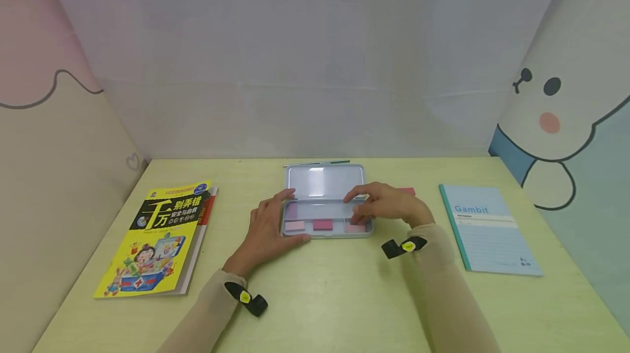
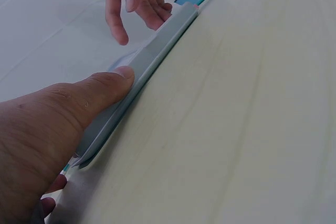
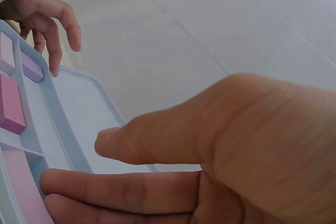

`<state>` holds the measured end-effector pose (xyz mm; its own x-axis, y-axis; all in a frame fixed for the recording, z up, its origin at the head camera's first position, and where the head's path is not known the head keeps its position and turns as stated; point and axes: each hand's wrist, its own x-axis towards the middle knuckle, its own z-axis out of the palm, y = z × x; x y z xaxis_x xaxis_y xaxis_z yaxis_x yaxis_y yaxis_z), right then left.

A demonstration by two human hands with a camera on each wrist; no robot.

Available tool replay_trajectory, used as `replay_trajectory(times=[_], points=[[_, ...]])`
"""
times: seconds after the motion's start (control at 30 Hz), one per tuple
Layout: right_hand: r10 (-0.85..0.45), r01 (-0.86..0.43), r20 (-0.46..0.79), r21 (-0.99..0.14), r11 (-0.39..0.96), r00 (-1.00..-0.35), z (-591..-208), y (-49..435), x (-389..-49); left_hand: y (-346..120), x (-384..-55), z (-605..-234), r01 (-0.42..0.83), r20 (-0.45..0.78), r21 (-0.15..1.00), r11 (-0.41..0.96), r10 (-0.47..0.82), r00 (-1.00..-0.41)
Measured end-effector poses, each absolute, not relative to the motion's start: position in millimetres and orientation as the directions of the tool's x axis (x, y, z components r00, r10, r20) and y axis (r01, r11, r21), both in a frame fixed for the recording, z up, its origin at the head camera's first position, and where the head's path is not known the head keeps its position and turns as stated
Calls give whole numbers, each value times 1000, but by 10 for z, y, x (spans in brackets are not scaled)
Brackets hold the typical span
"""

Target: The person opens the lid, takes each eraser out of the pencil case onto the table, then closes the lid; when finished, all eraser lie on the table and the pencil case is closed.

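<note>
A pale blue-grey pencil case point(image 1: 315, 211) lies on the table with its lid point(image 1: 325, 180) folded back. Along its front compartments sit a light pink block point(image 1: 295, 225), a deeper pink block point(image 1: 322, 225) and a pale pink block point(image 3: 21, 182) at the right; a lilac block point(image 3: 31, 67) lies behind. My left hand point(image 1: 268, 230) holds the case's left end, thumb along the front wall and fingers toward the hinge side. Over the right end, my right hand point(image 1: 384, 203) reaches in with fairly straight fingers, their tips at the pale pink block and the thumb apart.
A yellow book point(image 1: 152, 243) lies on top of another book at the left. To the right is a light blue notebook point(image 1: 492, 232). A thin green stick point(image 1: 339, 162) lies behind the lid, and a pinkish-red item point(image 1: 407, 191) shows partly behind my right hand.
</note>
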<state>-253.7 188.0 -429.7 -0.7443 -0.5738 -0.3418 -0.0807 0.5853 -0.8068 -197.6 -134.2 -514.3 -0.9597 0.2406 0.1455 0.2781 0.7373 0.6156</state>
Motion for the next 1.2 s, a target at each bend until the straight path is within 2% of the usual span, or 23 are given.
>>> replay_trajectory(times=[0.47, 0.8, 1.2], points=[[-562, -120, -347, -765, 633, -751, -4310, 1832, -2543, -1338, -1982, -5165, 287, 156, 612, 737, 243, -957], [-600, -211, -313, -736, 643, -736, -4322, 1740, -2517, -1338, -1977, -5154, 280, 150, 614, 738, 239, -959], [-589, -232, -342, -688, 688, -732, -4300, 1646, -2465, -1342, -1980, -5152, 285, 155, 623, 728, 242, -958]])
